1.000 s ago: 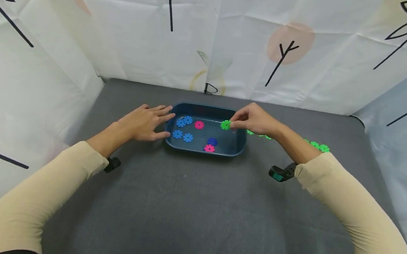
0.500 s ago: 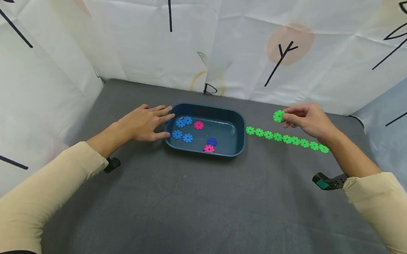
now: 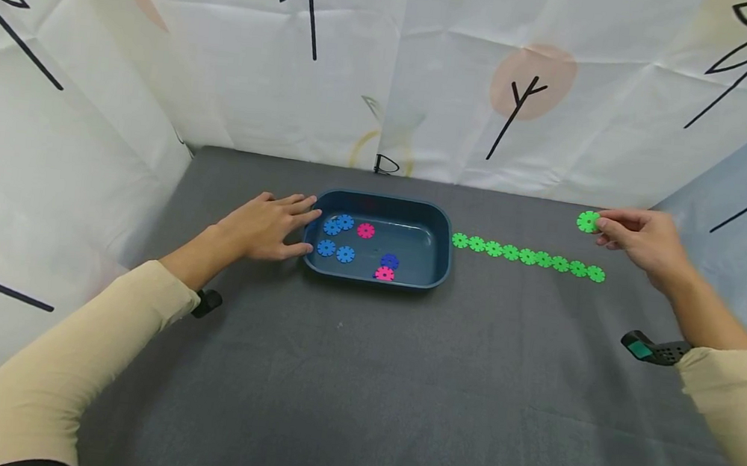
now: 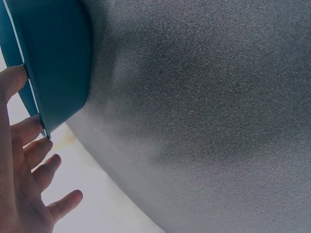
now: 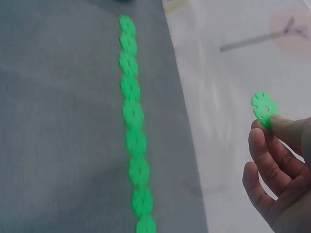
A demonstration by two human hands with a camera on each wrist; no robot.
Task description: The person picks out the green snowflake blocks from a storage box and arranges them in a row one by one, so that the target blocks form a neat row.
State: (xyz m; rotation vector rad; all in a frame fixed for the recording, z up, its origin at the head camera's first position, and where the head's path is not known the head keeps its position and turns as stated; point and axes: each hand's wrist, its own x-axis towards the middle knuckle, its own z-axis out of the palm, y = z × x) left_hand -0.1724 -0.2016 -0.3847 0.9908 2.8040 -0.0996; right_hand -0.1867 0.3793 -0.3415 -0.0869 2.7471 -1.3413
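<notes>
My right hand (image 3: 643,242) pinches a green notched flower-shaped disc (image 3: 588,221) between thumb and fingers, raised beyond the right end of a row of green discs (image 3: 528,257). In the right wrist view the held disc (image 5: 265,107) shows its centre hole. The row lies on the grey cloth, its discs edge to edge, running rightward from the tray. Spread, mostly straight fingers of my left hand (image 3: 266,226) touch the left rim of the dark blue tray (image 3: 409,284). In the left wrist view fingertips (image 4: 17,77) meet the tray's rim.
Inside the tray lie several blue discs (image 3: 345,254), a pink disc (image 3: 365,230) and another pink disc (image 3: 384,273) beside a darker blue one (image 3: 389,261). A white patterned curtain (image 3: 443,75) stands behind the grey-covered table (image 3: 346,380).
My right hand has carried the green disc from over the tray rightward, past the row's right end, uncovering the row. The left hand has stayed at the tray's left rim.
</notes>
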